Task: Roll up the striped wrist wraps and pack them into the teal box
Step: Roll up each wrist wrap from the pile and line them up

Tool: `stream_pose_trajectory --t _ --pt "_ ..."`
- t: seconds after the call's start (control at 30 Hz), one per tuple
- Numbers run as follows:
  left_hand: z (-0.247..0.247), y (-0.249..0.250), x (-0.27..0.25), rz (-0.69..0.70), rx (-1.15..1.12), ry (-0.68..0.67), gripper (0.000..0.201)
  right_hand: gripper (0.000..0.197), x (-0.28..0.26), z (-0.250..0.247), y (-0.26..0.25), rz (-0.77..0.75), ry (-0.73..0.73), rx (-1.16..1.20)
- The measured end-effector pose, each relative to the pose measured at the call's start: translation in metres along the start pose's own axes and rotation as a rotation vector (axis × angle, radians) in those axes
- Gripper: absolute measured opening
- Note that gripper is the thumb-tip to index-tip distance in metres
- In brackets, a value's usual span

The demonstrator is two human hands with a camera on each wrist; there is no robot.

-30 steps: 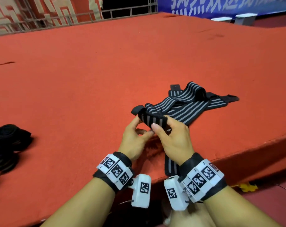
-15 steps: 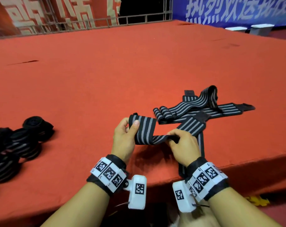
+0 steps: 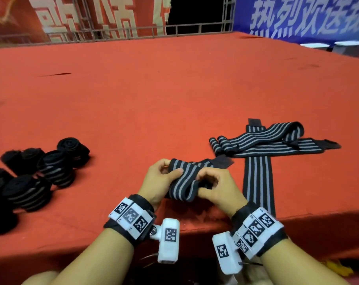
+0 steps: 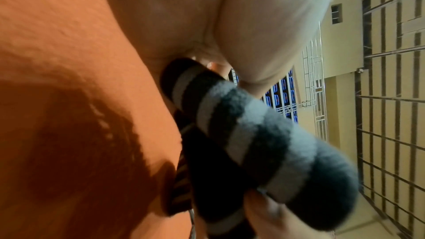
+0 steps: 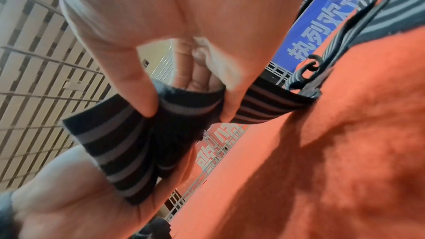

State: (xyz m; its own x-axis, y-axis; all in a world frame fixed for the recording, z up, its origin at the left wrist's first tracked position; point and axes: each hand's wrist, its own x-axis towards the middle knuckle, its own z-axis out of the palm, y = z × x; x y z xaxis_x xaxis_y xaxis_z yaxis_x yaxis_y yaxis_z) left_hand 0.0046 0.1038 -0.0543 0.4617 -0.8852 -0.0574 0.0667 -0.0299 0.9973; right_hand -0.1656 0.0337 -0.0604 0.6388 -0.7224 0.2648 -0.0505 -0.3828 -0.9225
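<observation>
- Head view shows both hands close together at the near edge of the red desk [image 3: 174, 89], with one striped wrist wrap [image 3: 183, 177] between them.
- The left hand [image 3: 160, 182] has its fingers curled round the left end of the wrap, and its thumb lies on top.
- The right hand [image 3: 217, 188] pinches the other part of the same wrap with bent fingers.
- In the right wrist view the thumb and a fingertip [image 5: 144, 104] squeeze a fold of the wrap. A small roll may be starting there, but I cannot tell for sure.
- The wrap runs left to right between the hands. Its dark tab end [image 3: 221, 161] pokes out past the right hand, away from the person.
- So the right hand is nearer the loose end. I think the roll has to turn toward that side.
- More flat wraps [image 3: 277, 140] lie just beside the right hand, and one strip [image 3: 258, 182] hangs over the desk edge.
- Rolled wraps [image 3: 51, 165] sit in a bunch well away on the left.
- I cannot see the teal box in any view.
</observation>
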Motion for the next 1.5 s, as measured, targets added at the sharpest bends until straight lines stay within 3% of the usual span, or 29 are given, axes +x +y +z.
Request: stream_pose_trajectory --t 0.13,0.33,0.37,0.5,0.7,0.73,0.83,0.87,1.07,1.13,1.2,1.37,1.5 --pt "-0.010 0.001 -0.006 0.016 0.002 0.041 0.016 0.010 0.002 0.007 -0.008 0.121 0.090 0.182" --pt "-0.028 -0.004 -0.014 0.019 0.071 0.119 0.027 0.010 0.014 0.019 0.017 0.365 0.437 -0.051" --pt "-0.030 -0.004 -0.017 0.012 0.067 0.115 0.028 0.018 0.015 0.020 0.018 0.410 0.459 -0.078" --pt "-0.036 -0.002 -0.025 0.016 -0.001 0.086 0.023 0.019 0.014 0.023 0.023 0.542 0.414 -0.189" --pt "-0.034 -0.004 -0.032 0.031 0.010 0.038 0.021 0.025 0.019 0.031 0.023 0.625 0.419 0.085" --pt "-0.034 -0.004 -0.032 0.028 0.012 0.038 0.021 0.017 0.019 0.033 0.022 0.613 0.410 0.140" --pt "-0.034 -0.005 -0.031 0.052 0.051 0.073 0.015 0.054 0.017 0.033 0.016 0.565 0.333 0.252" --pt "-0.035 -0.005 -0.030 0.058 0.053 0.092 0.011 0.058 0.015 0.033 0.010 0.535 0.291 0.258" --pt "-0.037 0.005 -0.032 -0.078 -0.100 0.112 0.006 0.064 0.001 0.034 -0.021 0.325 -0.017 0.316" --pt "-0.038 0.009 -0.035 -0.085 -0.151 0.137 0.022 0.066 -0.001 0.035 -0.028 0.233 -0.073 0.249" --pt "-0.041 0.017 -0.038 -0.051 -0.166 0.139 0.034 0.068 0.000 0.035 -0.038 0.145 -0.105 0.175" --pt "-0.050 0.052 -0.047 0.099 -0.007 0.059 0.024 0.070 0.003 0.032 -0.062 0.042 -0.167 0.133" --pt "-0.057 0.080 -0.060 0.214 0.074 0.049 0.027 0.047 0.004 0.028 -0.087 -0.054 -0.162 0.119"
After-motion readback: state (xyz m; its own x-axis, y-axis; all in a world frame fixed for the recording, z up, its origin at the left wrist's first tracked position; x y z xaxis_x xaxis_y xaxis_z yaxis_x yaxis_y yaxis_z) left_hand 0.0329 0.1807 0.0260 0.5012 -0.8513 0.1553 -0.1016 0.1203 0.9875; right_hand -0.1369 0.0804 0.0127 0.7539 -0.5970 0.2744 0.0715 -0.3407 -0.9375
